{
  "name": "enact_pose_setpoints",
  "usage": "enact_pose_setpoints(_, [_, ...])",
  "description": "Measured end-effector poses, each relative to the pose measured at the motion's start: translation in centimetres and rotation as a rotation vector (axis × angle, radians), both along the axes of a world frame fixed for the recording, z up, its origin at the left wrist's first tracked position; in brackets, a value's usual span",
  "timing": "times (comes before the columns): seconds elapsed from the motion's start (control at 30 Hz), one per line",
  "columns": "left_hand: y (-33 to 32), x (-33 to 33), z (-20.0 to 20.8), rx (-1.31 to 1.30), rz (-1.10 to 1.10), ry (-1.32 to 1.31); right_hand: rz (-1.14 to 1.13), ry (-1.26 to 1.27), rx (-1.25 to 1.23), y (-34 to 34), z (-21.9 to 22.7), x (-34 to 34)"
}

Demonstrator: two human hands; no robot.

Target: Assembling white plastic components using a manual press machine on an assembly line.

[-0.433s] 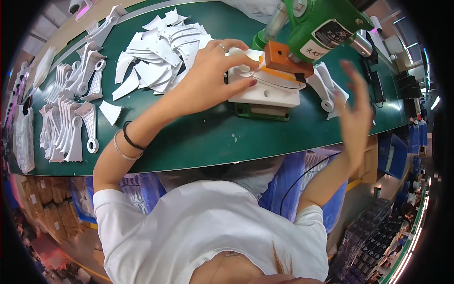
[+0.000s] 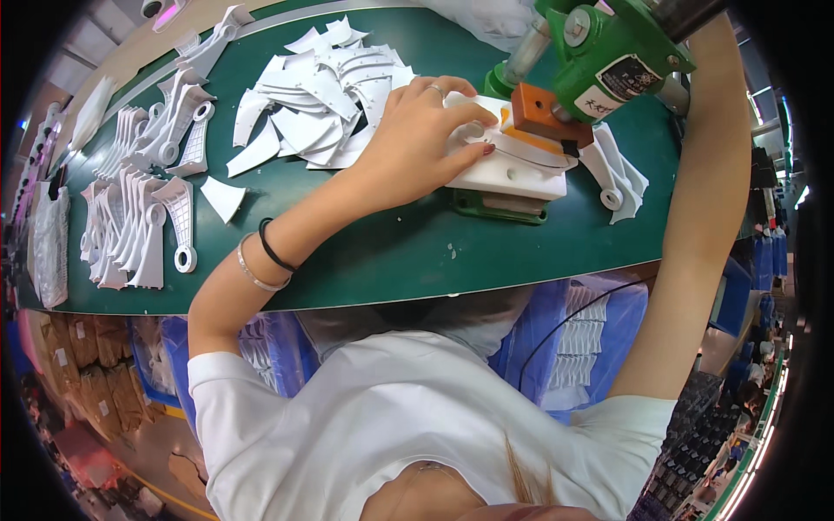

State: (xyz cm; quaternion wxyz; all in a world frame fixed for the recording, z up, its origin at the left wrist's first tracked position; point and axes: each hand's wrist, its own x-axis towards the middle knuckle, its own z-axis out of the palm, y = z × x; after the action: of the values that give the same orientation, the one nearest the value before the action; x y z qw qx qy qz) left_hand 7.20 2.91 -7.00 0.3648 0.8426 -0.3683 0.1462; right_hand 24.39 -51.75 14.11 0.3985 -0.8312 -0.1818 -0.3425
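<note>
My left hand (image 2: 424, 135) curls its thumb and fingers around the left end of a white plastic part (image 2: 532, 156). That part lies in a white block fixture (image 2: 519, 182) under a green bench press (image 2: 599, 52). An orange-brown block (image 2: 551, 113) on the press sits low, at or just over the part; whether they touch I cannot tell. Raised past the press, my right forearm (image 2: 708, 165) runs to the upper edge beside the dark lever (image 2: 682, 16). My right hand itself is cut off by the picture's edge.
Left of the press lies a heap of white curved panels (image 2: 326, 95). Rows of white bracket-like parts (image 2: 130, 226) line the left side, with a single panel (image 2: 223, 199) beside them. More white parts (image 2: 615, 174) rest right of the fixture. Blue lined bins (image 2: 573, 339) stand below the table edge.
My right hand has gone from beside the press up and out of the picture, its arm now stretched upward. The left hand keeps its place at the part. The view has shifted slightly.
</note>
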Motion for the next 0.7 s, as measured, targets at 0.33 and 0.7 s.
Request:
enact_pose_setpoints(0.33, [1.2,0.0,-0.6,-0.085,-0.029,0.045,0.557,0.182,-0.572,28.1,-4.6,-26.2])
enact_pose_setpoints(0.7, [1.9,0.7,0.8,0.017,-0.056,0.134,0.851,-0.341,0.560,22.5,-11.8,-36.8])
